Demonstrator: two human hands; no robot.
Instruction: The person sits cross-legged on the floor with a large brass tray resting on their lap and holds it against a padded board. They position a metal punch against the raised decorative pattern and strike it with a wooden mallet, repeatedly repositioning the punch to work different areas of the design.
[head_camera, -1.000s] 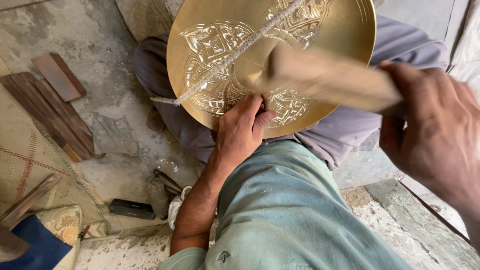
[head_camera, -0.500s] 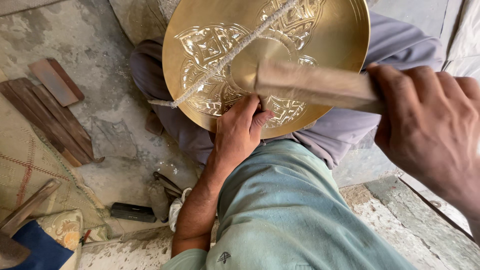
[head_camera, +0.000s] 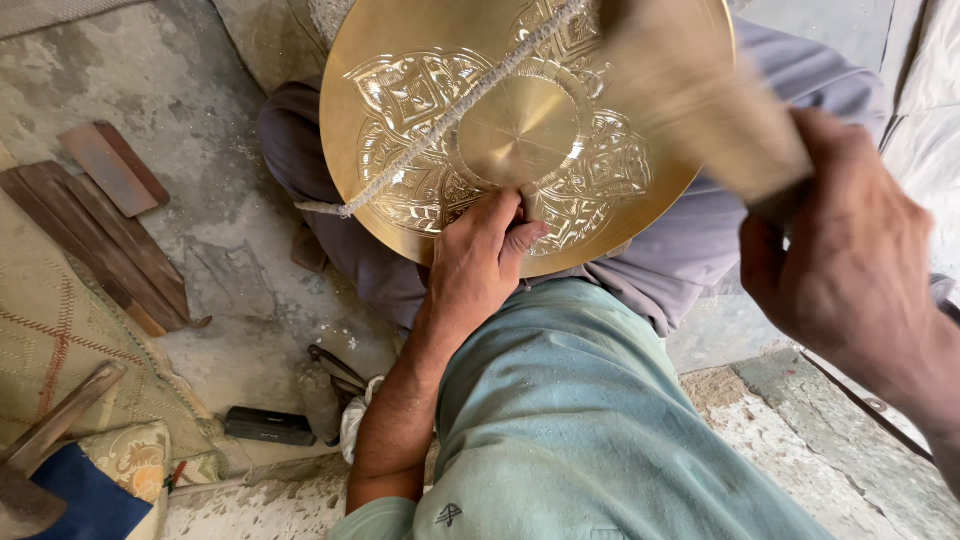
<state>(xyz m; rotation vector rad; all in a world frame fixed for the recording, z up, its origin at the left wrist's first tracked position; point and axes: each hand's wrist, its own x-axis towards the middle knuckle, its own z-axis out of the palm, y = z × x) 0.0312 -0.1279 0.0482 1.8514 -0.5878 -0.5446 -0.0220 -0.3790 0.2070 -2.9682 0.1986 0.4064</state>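
A round brass plate (head_camera: 420, 120) with engraved floral patterns rests on my lap, a rope (head_camera: 470, 95) stretched across its face. My left hand (head_camera: 478, 262) sits at the plate's lower edge, fingers pinched around a small metal tool held against the engraving. My right hand (head_camera: 850, 250) is raised at the right, gripping a wooden mallet (head_camera: 700, 100) that is blurred with motion over the plate's upper right part. The tool's tip is mostly hidden by my fingers.
Flat wooden and metal strips (head_camera: 100, 220) lie on the concrete floor at left. A small black block (head_camera: 268, 426) and other tools (head_camera: 335, 370) lie near my elbow. A patterned mat (head_camera: 60, 350) and a hammer handle (head_camera: 60, 420) occupy the lower left.
The mallet has swung up and to the right, away from the tool under my left hand. My left hand stays at the plate's lower edge.
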